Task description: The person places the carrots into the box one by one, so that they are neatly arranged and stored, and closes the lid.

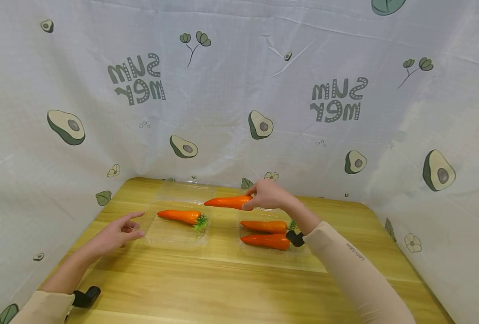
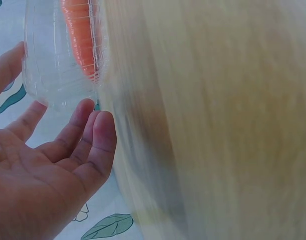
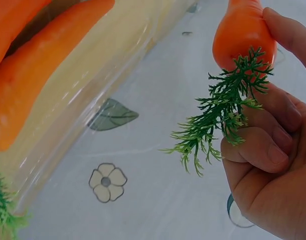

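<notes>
My right hand [image 1: 269, 195] pinches a carrot [image 1: 227, 202] by its thick end, its tip pointing left, above the gap between two clear plastic boxes. In the right wrist view a green leafy top [image 3: 217, 110] hangs from that carrot. The right box [image 1: 300, 252] holds two carrots [image 1: 264, 226] side by side. One carrot [image 1: 178, 216] with green leaves lies in the left box [image 1: 174, 238]. My left hand [image 1: 114, 231] is beside the left box's left edge, its fingers loosely bent and holding nothing; whether it touches the box I cannot tell.
Both boxes stand on a wooden table [image 1: 207, 288], with the left box's clear lid [image 1: 183, 191] raised open behind it. A white cloth [image 1: 223, 99] printed with avocados and leaves hangs at the back and both sides.
</notes>
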A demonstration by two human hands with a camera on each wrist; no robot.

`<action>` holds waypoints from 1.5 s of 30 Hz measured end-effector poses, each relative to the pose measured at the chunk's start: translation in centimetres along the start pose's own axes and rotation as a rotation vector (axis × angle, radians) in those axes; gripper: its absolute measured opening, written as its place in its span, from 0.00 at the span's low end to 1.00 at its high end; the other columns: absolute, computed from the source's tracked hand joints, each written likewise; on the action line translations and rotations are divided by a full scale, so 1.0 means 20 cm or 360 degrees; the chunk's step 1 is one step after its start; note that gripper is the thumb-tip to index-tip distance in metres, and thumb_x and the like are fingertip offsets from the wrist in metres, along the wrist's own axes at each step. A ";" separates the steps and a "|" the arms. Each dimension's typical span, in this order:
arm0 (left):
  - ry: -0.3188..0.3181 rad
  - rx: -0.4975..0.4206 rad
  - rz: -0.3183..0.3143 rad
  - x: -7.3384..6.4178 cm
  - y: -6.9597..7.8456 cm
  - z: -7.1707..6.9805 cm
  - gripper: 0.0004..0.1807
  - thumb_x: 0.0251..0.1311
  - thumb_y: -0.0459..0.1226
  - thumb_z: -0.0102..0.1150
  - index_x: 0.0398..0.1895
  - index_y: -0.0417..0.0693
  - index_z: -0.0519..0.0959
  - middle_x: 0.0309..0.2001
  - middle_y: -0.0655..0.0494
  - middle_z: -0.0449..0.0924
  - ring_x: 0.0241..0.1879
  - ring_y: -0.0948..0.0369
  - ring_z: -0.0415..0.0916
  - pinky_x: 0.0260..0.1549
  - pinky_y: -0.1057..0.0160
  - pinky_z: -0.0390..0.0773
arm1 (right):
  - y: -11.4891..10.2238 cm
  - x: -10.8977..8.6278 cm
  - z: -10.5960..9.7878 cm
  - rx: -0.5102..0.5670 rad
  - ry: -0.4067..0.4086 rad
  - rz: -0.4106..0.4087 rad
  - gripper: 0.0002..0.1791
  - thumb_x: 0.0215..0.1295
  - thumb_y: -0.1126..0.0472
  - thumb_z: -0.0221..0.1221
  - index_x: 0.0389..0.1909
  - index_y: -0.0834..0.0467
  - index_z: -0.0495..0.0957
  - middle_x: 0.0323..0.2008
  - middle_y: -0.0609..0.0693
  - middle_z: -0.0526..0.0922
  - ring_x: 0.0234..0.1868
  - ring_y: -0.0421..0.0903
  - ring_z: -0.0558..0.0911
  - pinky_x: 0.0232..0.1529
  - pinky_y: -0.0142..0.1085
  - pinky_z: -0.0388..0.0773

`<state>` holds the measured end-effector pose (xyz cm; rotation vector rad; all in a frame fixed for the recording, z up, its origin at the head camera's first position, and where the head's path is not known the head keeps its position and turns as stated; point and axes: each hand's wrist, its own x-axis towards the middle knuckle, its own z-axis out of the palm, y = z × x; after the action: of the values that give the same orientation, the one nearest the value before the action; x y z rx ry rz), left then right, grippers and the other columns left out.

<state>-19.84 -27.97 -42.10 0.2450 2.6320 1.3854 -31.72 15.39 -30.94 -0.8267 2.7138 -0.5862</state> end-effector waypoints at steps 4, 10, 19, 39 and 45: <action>0.0004 0.0005 -0.0011 0.00 0.00 0.00 0.40 0.70 0.44 0.60 0.78 0.39 0.55 0.60 0.32 0.70 0.49 0.52 0.71 0.35 0.59 0.77 | -0.04 0.03 0.03 0.0007 -0.0021 -0.0047 0.20 0.56 0.51 0.71 0.47 0.58 0.88 0.25 0.51 0.85 0.19 0.42 0.68 0.24 0.33 0.60; 0.0012 0.0005 -0.0020 0.00 0.00 0.00 0.40 0.70 0.44 0.60 0.78 0.40 0.55 0.59 0.32 0.70 0.47 0.52 0.70 0.33 0.60 0.76 | -0.11 0.08 0.07 -0.0105 -0.0019 -0.0106 0.24 0.55 0.48 0.72 0.49 0.59 0.87 0.18 0.43 0.73 0.18 0.39 0.60 0.24 0.33 0.57; 0.0002 -0.0003 -0.0023 0.00 0.00 0.00 0.40 0.70 0.44 0.60 0.78 0.40 0.55 0.60 0.32 0.70 0.48 0.51 0.71 0.35 0.59 0.76 | -0.21 0.15 0.16 -0.0062 -0.0121 -0.0141 0.23 0.57 0.50 0.71 0.49 0.60 0.87 0.39 0.51 0.89 0.26 0.42 0.82 0.37 0.34 0.76; 0.0012 0.0003 -0.0022 0.01 0.00 0.00 0.40 0.69 0.44 0.60 0.78 0.41 0.56 0.60 0.32 0.70 0.52 0.48 0.71 0.37 0.57 0.77 | -0.42 0.30 0.36 -0.0255 -0.0203 -0.0273 0.16 0.58 0.46 0.70 0.38 0.55 0.89 0.23 0.47 0.87 0.19 0.37 0.74 0.26 0.30 0.71; 0.0010 -0.0001 -0.0010 0.00 0.00 0.00 0.40 0.70 0.43 0.60 0.78 0.40 0.55 0.60 0.32 0.70 0.49 0.50 0.71 0.34 0.59 0.76 | -0.49 0.35 0.42 -0.0330 -0.0201 -0.0302 0.15 0.57 0.45 0.71 0.20 0.50 0.83 0.11 0.40 0.66 0.14 0.37 0.61 0.20 0.29 0.58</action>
<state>-19.85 -27.98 -42.16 0.2324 2.6349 1.3872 -29.82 1.38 -34.90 -1.1412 2.6286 -0.2793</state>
